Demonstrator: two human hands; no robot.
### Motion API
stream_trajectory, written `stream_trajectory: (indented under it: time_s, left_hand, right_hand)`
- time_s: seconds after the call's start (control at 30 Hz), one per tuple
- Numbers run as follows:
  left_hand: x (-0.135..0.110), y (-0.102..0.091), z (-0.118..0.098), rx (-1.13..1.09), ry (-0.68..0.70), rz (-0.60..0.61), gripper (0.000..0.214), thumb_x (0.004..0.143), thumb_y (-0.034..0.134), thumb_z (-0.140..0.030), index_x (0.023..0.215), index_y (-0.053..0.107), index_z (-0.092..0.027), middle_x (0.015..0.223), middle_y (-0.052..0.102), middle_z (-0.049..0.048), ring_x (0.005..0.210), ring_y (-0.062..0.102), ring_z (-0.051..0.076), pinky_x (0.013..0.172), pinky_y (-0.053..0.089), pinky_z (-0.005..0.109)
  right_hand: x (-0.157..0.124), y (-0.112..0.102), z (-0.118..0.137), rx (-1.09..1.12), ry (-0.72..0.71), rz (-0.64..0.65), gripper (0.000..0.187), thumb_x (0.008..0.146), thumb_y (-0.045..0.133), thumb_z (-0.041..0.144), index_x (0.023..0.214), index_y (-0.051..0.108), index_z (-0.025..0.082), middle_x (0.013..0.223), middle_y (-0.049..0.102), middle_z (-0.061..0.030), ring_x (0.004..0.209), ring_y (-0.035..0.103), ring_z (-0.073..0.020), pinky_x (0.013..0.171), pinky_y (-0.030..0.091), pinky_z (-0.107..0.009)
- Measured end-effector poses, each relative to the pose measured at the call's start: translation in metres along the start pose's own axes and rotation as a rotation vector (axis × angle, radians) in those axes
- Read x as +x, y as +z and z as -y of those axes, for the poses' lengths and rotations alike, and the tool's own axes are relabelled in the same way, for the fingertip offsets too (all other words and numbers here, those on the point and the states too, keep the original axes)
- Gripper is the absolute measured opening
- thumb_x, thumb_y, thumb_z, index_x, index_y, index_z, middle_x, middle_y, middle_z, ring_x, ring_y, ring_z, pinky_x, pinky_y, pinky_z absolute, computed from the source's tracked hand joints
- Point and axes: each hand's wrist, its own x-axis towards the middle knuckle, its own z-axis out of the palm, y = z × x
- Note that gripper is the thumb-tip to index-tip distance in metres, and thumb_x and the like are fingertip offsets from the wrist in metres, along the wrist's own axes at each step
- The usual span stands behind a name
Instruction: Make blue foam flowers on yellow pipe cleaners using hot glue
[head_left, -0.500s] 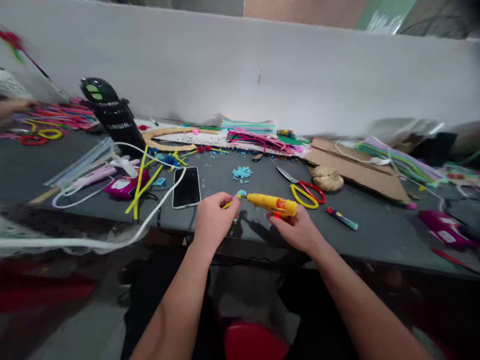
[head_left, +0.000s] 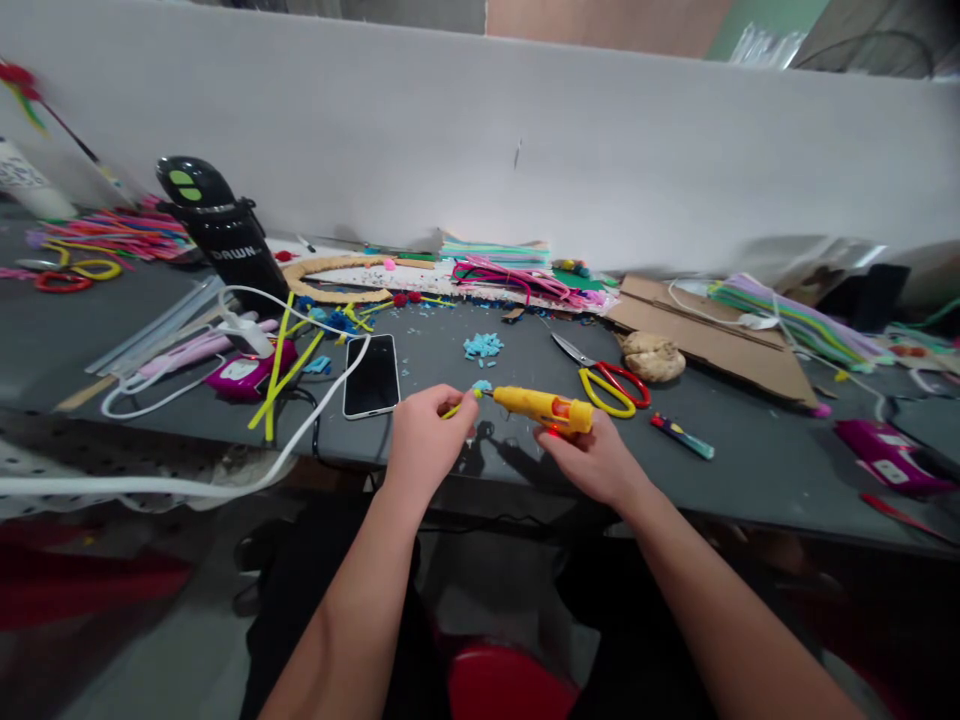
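A yellow hot glue gun (head_left: 544,405) is gripped in my right hand (head_left: 589,455), its nozzle pointing left and a red light glowing by the handle. My left hand (head_left: 431,425) pinches a yellow pipe cleaner stem (head_left: 451,410) with light blue bits (head_left: 481,386) at its tip. The nozzle meets or nearly meets that tip; contact is too small to tell. Just beyond lies a small heap of light blue pieces (head_left: 483,346) on the grey table (head_left: 517,355). Left of my left hand rests a phone (head_left: 372,377).
Scissors (head_left: 604,385) with red and yellow handles lie right of the heap, near a pale lump (head_left: 652,357) and a small tube (head_left: 682,436). A black bottle (head_left: 232,240) stands back left. A white cable (head_left: 300,450) crosses the left front. Cardboard (head_left: 720,340) lies right.
Both hands and the glue gun hold nearly the same position. At the far left, another person's hand has left the view. The camera view has shifted slightly.
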Motion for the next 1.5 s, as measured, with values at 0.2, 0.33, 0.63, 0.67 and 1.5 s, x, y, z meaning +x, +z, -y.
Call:
stream_trajectory:
  time_s: [0.2,0.33,0.63,0.67,1.5]
  left_hand:
    - [0.0,0.002,0.004,-0.007,0.013,0.003,0.032,0.083,0.061,-0.044,0.065,0.067,-0.019,0.055,0.066,0.0008,0.053,0.056,0.015,0.053,0.037,0.024]
    - [0.0,0.001,0.002,-0.012,0.007,0.011,0.033,0.083,0.061,-0.043,0.062,0.065,-0.018,0.053,0.064,-0.0001,0.051,0.054,0.013,0.052,0.036,0.024]
    - [0.001,0.001,0.001,-0.047,0.006,0.029,0.033,0.083,0.061,-0.042,0.061,0.065,-0.017,0.053,0.065,0.0003,0.052,0.055,0.014,0.053,0.036,0.024]
    - [0.001,0.001,0.001,-0.051,0.009,0.03,0.033,0.083,0.06,-0.042,0.062,0.065,-0.017,0.053,0.065,0.0003,0.052,0.055,0.014,0.053,0.036,0.024]
    - [0.008,-0.022,0.007,-0.285,-0.035,-0.055,0.024,0.084,0.063,-0.037,0.072,0.069,-0.016,0.056,0.064,0.0006,0.05,0.052,0.012,0.05,0.037,0.023]
  right_hand:
    - [0.0,-0.001,0.003,0.013,-0.002,-0.009,0.012,0.075,0.059,0.016,0.083,0.067,0.021,0.071,0.059,0.0007,0.061,0.054,-0.0145,0.053,0.046,-0.026]
    - [0.0,-0.002,0.003,-0.001,-0.001,-0.005,0.012,0.075,0.059,0.016,0.083,0.067,0.021,0.069,0.059,0.0011,0.059,0.053,-0.0142,0.052,0.044,-0.026]
    - [0.0,-0.005,-0.002,-0.008,0.015,-0.01,0.013,0.076,0.059,0.017,0.085,0.067,0.021,0.068,0.057,0.0019,0.058,0.051,-0.0135,0.054,0.044,-0.026]
    - [0.001,-0.005,-0.002,-0.018,0.014,-0.012,0.013,0.076,0.059,0.018,0.085,0.067,0.021,0.068,0.057,0.0019,0.058,0.051,-0.0134,0.053,0.043,-0.026]
    - [0.078,-0.044,-0.062,-0.722,0.107,-0.323,0.046,0.078,0.064,0.056,0.096,0.064,0.013,0.086,0.067,-0.0121,0.079,0.062,-0.0263,0.073,0.047,-0.038]
